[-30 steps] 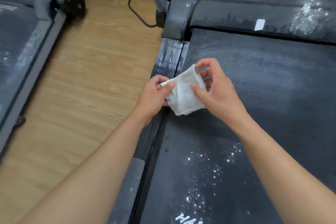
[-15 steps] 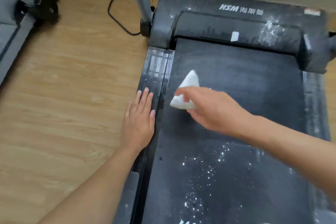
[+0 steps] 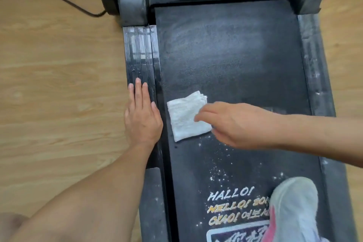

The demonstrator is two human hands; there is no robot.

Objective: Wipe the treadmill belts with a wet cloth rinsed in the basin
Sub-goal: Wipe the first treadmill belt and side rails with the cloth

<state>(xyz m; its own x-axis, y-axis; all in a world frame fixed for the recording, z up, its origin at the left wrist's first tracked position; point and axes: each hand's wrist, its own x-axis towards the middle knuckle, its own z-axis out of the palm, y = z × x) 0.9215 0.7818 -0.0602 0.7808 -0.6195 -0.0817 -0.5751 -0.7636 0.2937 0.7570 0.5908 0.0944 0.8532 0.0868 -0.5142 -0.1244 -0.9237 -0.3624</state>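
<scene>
Our straight-fingered right hand [image 3: 235, 124] touches the folded white cloth [image 3: 184, 118]; light pressure may smear dust [image 3: 218, 175] over the black treadmill belt [image 3: 235, 55].

light: even, soft | glare: side rail [image 3: 139, 53] | blur: right hand [image 3: 233, 124] (motion)

A white cloth [image 3: 187, 116] is seen on a black belt [image 3: 235, 65] speckled with white dust. White and yellow lettering [image 3: 233, 208] is printed there; the floor [image 3: 59, 84] is light wood-grained.
</scene>
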